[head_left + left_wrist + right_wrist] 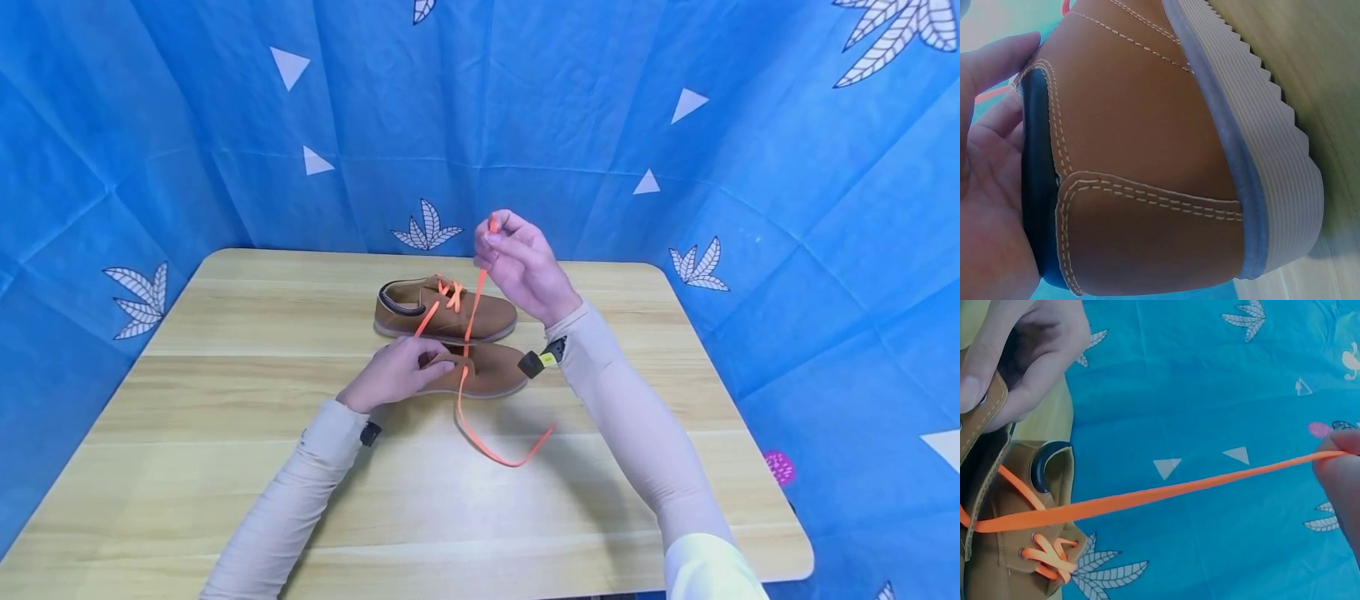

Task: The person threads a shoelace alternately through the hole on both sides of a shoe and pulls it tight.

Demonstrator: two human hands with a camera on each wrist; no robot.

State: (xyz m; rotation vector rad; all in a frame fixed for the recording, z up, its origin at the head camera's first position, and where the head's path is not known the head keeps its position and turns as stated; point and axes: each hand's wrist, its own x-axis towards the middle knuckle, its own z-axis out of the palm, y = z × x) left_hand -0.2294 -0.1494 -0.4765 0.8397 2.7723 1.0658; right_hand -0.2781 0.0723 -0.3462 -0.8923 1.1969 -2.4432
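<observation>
Two brown shoes lie side by side on the table, toes to the right. My left hand (393,371) pinches the eyelet flap (986,407) of the near shoe (498,379) between thumb and fingers. Raised above the far shoe, my right hand (523,265) pinches an orange shoelace (1129,497), which runs taut down to the near shoe. The lace's other part trails over that shoe's near side onto the table, ending in a loose tip. The left wrist view shows the near shoe's stitched heel (1147,137) and dark collar, with my left hand beside the opening.
The far shoe (397,321) stands just behind the near one, its orange lace (453,297) crossed through the eyelets. Beneath both is a wooden table (225,400) with rounded corners. A blue patterned curtain (555,100) hangs behind and along the sides.
</observation>
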